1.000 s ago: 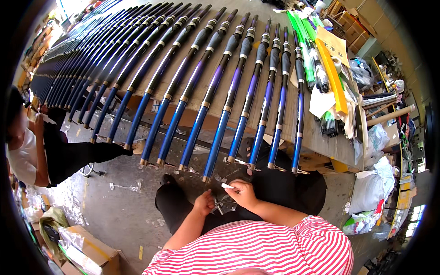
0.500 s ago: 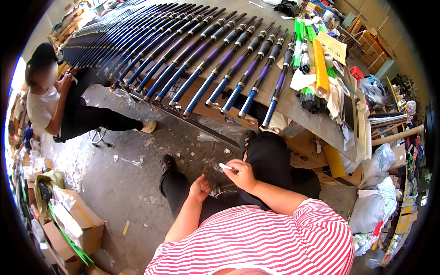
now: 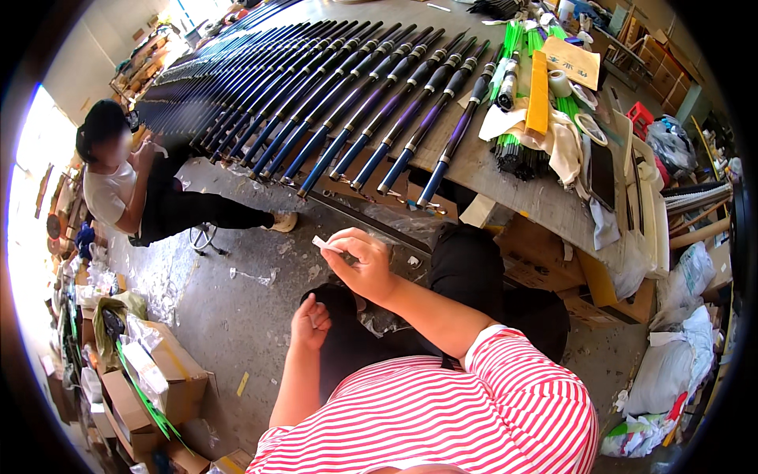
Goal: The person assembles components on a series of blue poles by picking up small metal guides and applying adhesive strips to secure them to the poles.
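My right hand (image 3: 359,265) is raised over my lap, thumb and fingers pinched on a small white strip (image 3: 325,245) that looks like paper or tape. Lower and to the left, my left hand (image 3: 310,322) is closed with its fingers curled; I see nothing in it. The two hands are apart. Beyond them, a long row of blue, purple and black fishing rods (image 3: 399,118) lies side by side on the table (image 3: 545,205), their thick ends reaching past its near edge. The nearest rod end (image 3: 430,189) lies beyond my right hand, not touched by it.
At the table's right lie a yellow bar (image 3: 538,95), a brown envelope (image 3: 570,63), green sticks (image 3: 512,38) and cloth (image 3: 564,154). A seated person (image 3: 118,174) works at the left. Cardboard boxes (image 3: 162,367) stand lower left; scraps litter the floor (image 3: 253,316).
My right hand has lifted up and to the left with the white strip, away from my knee. My left hand has shifted a little left. The whole view has turned slightly.
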Motion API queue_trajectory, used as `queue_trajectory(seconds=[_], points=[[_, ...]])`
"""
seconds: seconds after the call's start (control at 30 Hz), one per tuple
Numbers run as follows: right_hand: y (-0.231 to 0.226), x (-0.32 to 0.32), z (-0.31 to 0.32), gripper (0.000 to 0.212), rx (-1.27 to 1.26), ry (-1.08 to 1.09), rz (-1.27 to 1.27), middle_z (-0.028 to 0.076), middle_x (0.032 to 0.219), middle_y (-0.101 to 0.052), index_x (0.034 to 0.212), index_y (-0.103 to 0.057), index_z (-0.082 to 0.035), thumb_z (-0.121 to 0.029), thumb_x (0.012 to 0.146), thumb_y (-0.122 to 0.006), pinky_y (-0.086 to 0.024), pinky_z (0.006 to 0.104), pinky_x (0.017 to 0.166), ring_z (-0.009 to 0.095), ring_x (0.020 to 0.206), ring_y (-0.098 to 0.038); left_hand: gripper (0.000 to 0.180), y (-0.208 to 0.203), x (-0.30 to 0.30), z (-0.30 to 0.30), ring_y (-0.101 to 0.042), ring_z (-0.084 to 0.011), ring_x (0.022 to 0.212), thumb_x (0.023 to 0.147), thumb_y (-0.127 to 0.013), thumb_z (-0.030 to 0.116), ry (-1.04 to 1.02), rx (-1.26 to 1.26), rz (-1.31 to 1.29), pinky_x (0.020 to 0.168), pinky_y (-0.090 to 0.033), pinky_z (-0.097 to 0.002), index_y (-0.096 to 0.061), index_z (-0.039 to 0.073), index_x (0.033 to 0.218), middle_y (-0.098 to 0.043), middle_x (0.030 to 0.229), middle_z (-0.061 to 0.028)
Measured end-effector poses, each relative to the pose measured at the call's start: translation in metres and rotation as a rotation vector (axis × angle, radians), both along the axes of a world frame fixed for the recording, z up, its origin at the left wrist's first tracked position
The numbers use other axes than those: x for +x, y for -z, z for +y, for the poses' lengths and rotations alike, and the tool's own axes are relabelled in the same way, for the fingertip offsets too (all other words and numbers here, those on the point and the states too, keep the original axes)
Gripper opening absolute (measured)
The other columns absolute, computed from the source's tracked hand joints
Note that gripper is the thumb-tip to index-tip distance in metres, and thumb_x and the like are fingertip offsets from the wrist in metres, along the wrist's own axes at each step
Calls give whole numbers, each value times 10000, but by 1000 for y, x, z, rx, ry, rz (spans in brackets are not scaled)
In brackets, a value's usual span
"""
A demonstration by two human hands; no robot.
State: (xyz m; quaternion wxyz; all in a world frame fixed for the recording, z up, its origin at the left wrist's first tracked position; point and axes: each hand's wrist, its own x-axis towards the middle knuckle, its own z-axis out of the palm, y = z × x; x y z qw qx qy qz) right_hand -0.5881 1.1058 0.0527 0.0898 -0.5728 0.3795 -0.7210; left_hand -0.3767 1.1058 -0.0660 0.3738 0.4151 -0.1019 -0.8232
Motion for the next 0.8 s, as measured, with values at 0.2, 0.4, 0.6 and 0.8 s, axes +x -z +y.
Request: queue_trajectory(seconds=[0.2,0.4,0.6,0.8], points=[[32,-18,20,109,69,-62,54,117,810,-618,785,-584,-17,-30,753,-687,-496,297,582,246,687,-625,303,-71,-10,-11,-294,-60,410,918,-518,208,-87,-366,-331,371,-198,-208,-434,108,645,-450,585,-4],[33,-35,23,136,28,-119,87,100,805,-620,803,-594,-23,-7,720,-701,-496,296,559,237,666,-622,197,-152,-59,-50,-303,-34,444,904,-541,184,-3,-753,-546,413,-235,-185,-470,86,748,-417,597,37],[33,-46,16,170,5,-94,31,90,810,-626,800,-604,-27,-1,686,-728,-498,289,547,223,634,-617,100,-220,-126,-91,-395,-3,587,828,-638,96,181,-1189,-854,515,-287,-163,-594,15,791,-498,662,61],[34,-53,16,183,28,-117,68,100,815,-644,823,-595,-28,17,693,-716,-540,272,602,216,693,-658,131,-237,-181,-125,-609,-154,645,716,-706,95,328,-1579,-1215,628,-461,-257,-674,23,820,-651,735,-85]])
